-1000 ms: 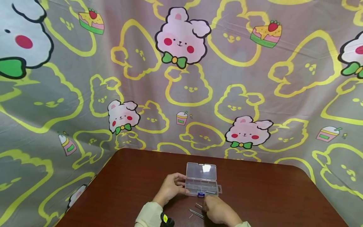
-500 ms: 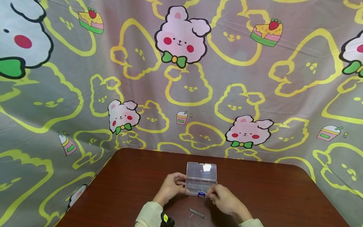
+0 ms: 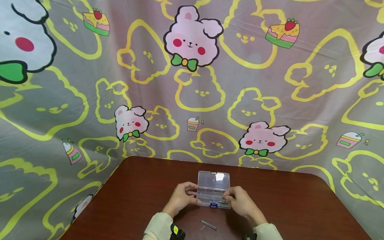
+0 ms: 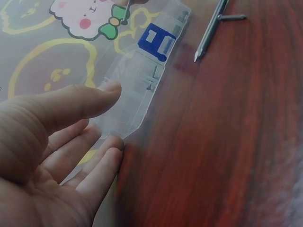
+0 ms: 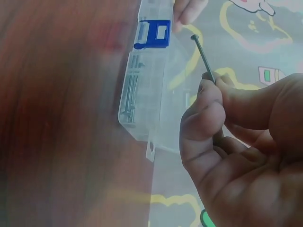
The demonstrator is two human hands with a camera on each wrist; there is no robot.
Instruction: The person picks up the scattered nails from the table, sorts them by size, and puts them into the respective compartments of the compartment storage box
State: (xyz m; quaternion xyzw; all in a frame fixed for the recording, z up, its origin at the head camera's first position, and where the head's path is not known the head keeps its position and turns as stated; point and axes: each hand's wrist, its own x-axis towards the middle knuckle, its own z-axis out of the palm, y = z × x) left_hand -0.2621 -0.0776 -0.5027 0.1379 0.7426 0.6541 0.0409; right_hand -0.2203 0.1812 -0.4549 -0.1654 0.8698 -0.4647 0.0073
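Observation:
A clear plastic compartment box (image 3: 205, 200) with a blue latch (image 3: 213, 205) stands on the table, its lid (image 3: 210, 180) raised at the back. At the box's left end my left hand (image 3: 181, 197) holds it between thumb and fingers. My right hand (image 3: 240, 201) pinches a nail (image 5: 204, 60), head end outward, above the box's right part. Several nails (image 5: 132, 90) lie in the front right compartment, seen through its wall. Small bits of hardware (image 4: 152, 79) show in the front left part. Long nails (image 3: 209, 225) and a short nail (image 3: 203, 228) lie on the table in front.
The dark reddish-brown wooden table (image 3: 150, 180) reaches back to a hanging cloth (image 3: 210, 83) printed with rabbits, cakes and cups. A hanging tab (image 5: 150, 150) sticks out from the box's right end.
My right hand has risen from the table in front of the box to its right side, and a nail there is gone from the table. My left hand stays at the box.

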